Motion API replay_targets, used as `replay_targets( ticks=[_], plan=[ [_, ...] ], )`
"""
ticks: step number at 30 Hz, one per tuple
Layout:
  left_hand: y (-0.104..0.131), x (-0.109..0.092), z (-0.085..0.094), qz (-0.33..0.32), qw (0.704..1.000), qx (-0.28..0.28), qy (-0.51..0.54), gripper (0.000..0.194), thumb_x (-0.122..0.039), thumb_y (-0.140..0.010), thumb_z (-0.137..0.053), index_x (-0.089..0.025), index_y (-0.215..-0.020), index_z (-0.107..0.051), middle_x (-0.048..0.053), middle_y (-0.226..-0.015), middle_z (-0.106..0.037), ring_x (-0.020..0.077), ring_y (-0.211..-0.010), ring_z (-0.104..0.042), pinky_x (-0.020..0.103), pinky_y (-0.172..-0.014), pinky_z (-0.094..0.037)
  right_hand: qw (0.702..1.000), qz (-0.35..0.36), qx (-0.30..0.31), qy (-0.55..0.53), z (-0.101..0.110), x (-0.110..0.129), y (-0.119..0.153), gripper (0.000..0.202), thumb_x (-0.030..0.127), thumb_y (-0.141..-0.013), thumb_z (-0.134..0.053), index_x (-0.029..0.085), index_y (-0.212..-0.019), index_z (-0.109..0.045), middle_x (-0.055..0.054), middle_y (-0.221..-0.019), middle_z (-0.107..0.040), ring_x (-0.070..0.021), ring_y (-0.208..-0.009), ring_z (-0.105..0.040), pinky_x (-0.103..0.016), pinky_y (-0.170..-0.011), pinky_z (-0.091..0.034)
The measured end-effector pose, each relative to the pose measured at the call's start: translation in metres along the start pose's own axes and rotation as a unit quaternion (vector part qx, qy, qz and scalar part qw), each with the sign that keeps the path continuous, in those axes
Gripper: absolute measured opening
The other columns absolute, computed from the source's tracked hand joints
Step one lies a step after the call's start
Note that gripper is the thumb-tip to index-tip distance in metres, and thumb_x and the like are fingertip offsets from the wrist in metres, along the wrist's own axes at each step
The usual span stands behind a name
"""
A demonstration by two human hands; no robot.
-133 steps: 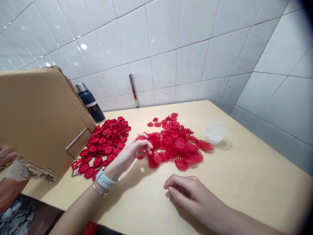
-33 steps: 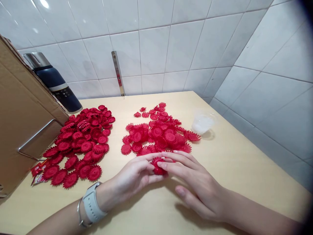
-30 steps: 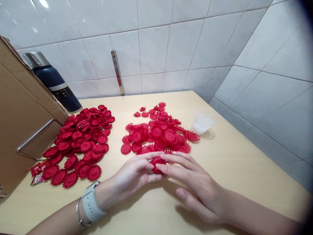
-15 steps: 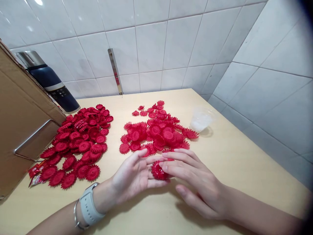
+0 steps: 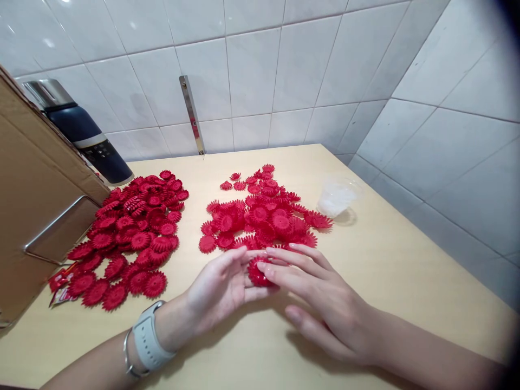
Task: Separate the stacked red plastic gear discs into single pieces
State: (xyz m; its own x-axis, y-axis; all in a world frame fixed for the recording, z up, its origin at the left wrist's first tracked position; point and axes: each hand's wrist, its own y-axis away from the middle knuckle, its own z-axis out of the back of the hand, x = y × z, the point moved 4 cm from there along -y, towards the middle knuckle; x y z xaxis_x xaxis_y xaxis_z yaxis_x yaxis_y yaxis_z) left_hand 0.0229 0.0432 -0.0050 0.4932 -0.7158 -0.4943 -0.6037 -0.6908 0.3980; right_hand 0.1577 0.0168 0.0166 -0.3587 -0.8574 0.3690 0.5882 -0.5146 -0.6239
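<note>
The red flower (image 5: 255,273) lies on the fingers of the left hand (image 5: 221,287), which is spread with the palm upward, its thumb standing away from the flower. The right hand (image 5: 329,303) touches the flower from above with its fingertips, its own thumb apart, so neither hand is clamped on it. For this reason, I think, the flower could slip off if the left fingers tilt or the right ones push sideways; pressing too strongly might bend its thin teeth. The fingertips are also very near the middle heap (image 5: 264,216), and a careless movement could scatter some pieces. Only a narrow strip of table separates this heap from the left heap (image 5: 138,233), so flowers pushed across it might become mixed, as both heaps look similar. The clear cup (image 5: 338,197), just beside the outermost flowers, seems light and could be knocked over; what is white inside, I cannot tell. The table (image 5: 390,260) is pale and looks smooth. Behind it rises a wall (image 5: 252,70) of white tiles, with a metal strip (image 5: 190,114) upright against it. At the left stand a piece of cardboard (image 5: 32,173) and, partly behind it, a dark blue bottle (image 5: 83,130).
</note>
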Motion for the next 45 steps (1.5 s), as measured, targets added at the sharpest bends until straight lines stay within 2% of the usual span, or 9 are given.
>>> replay_targets(
  ticks=[4, 8, 11, 17, 20, 25, 33, 38, 45],
  plan=[
    [-0.002, -0.006, 0.001, -0.053, 0.998, -0.017, -0.044, 0.025, -0.01, -0.085, -0.04, -0.008, -0.094, -0.064, 0.011, -0.096, -0.064, 0.0168, -0.091, -0.057, 0.031, -0.086, -0.043, 1.0, -0.006, -0.019, 0.003, 0.004, -0.003, -0.001, 0.037, 0.008, -0.078, -0.043, 0.011, -0.115, -0.046, -0.012, -0.104, -0.063, -0.0248, -0.115, -0.045, -0.045, -0.093, -0.034],
    [-0.001, -0.005, 0.001, -0.059, 0.995, -0.02, -0.076, 0.022, -0.014, -0.085, -0.044, -0.01, -0.09, -0.065, 0.01, -0.095, -0.065, 0.0154, -0.087, -0.057, 0.029, -0.084, -0.044, 0.999, 0.028, 0.026, -0.005, 0.0, 0.001, -0.002, 0.039, 0.008, -0.077, -0.044, 0.012, -0.116, -0.044, -0.01, -0.106, -0.064, -0.0243, -0.118, -0.042, -0.043, -0.095, -0.034],
    [0.001, -0.002, 0.0, -0.047, 0.994, -0.008, -0.101, 0.022, -0.014, -0.084, -0.046, -0.012, -0.093, -0.065, 0.01, -0.098, -0.064, 0.0177, -0.094, -0.056, 0.032, -0.089, -0.041, 0.999, 0.014, 0.052, 0.009, -0.004, 0.002, -0.003, 0.04, 0.011, -0.079, -0.044, 0.013, -0.119, -0.043, -0.009, -0.111, -0.063, -0.0241, -0.121, -0.04, -0.043, -0.097, -0.032],
    [0.003, -0.001, -0.004, -0.049, 0.993, 0.018, -0.103, 0.026, -0.015, -0.086, -0.043, -0.011, -0.101, -0.064, 0.011, -0.109, -0.061, 0.0208, -0.106, -0.051, 0.035, -0.094, -0.038, 0.997, -0.048, 0.003, 0.062, 0.001, -0.007, -0.004, 0.039, 0.013, -0.081, -0.044, 0.011, -0.12, -0.042, -0.014, -0.112, -0.06, -0.0252, -0.117, -0.044, -0.044, -0.094, -0.037],
    [0.004, -0.001, -0.006, -0.044, 0.993, 0.014, -0.106, 0.025, -0.014, -0.085, -0.044, -0.011, -0.101, -0.064, 0.01, -0.107, -0.061, 0.0206, -0.104, -0.052, 0.036, -0.094, -0.039, 0.996, -0.061, -0.021, 0.06, 0.005, -0.012, -0.006, 0.036, 0.012, -0.08, -0.049, 0.012, -0.115, -0.045, -0.014, -0.109, -0.06, -0.025, -0.114, -0.046, -0.042, -0.091, -0.041],
    [0.006, 0.002, -0.005, -0.051, 0.993, -0.019, -0.103, 0.018, -0.015, -0.083, -0.05, -0.014, -0.09, -0.066, 0.006, -0.098, -0.062, 0.0147, -0.091, -0.054, 0.029, -0.085, -0.043, 0.996, -0.047, -0.032, 0.071, 0.002, -0.008, -0.009, 0.04, 0.019, -0.076, -0.058, 0.014, -0.113, -0.047, -0.014, -0.107, -0.061, -0.0274, -0.107, -0.051, -0.046, -0.088, -0.044],
    [0.007, 0.009, -0.007, -0.032, 0.993, 0.019, -0.114, 0.016, -0.02, -0.084, -0.049, -0.015, -0.085, -0.065, 0.004, -0.085, -0.062, 0.0151, -0.083, -0.058, 0.035, -0.087, -0.039, 0.995, -0.02, -0.062, 0.069, 0.001, -0.007, -0.009, 0.042, 0.009, -0.076, -0.055, 0.013, -0.116, -0.043, -0.012, -0.095, -0.064, -0.0226, -0.091, -0.059, -0.04, -0.078, -0.051],
    [0.006, 0.009, -0.001, -0.049, 0.992, -0.001, -0.12, 0.013, -0.017, -0.08, -0.055, -0.015, -0.089, -0.064, 0.004, -0.086, -0.063, 0.0169, -0.084, -0.059, 0.039, -0.089, -0.039, 0.995, -0.059, -0.061, 0.049, -0.002, -0.014, -0.003, 0.04, 0.012, -0.079, -0.054, 0.011, -0.118, -0.043, -0.015, -0.102, -0.063, -0.0203, -0.093, -0.062, -0.035, -0.079, -0.054],
    [0.004, 0.002, 0.002, -0.098, 0.982, -0.044, -0.158, 0.015, -0.025, -0.082, -0.052, -0.015, -0.086, -0.061, 0.007, -0.086, -0.063, 0.0189, -0.084, -0.058, 0.036, -0.08, -0.044, 0.986, -0.161, -0.037, 0.03, 0.007, -0.026, -0.005, 0.028, 0.017, -0.08, -0.054, 0.012, -0.107, -0.058, -0.01, -0.096, -0.069, -0.0194, -0.084, -0.066, -0.031, -0.074, -0.056]
  ],
)
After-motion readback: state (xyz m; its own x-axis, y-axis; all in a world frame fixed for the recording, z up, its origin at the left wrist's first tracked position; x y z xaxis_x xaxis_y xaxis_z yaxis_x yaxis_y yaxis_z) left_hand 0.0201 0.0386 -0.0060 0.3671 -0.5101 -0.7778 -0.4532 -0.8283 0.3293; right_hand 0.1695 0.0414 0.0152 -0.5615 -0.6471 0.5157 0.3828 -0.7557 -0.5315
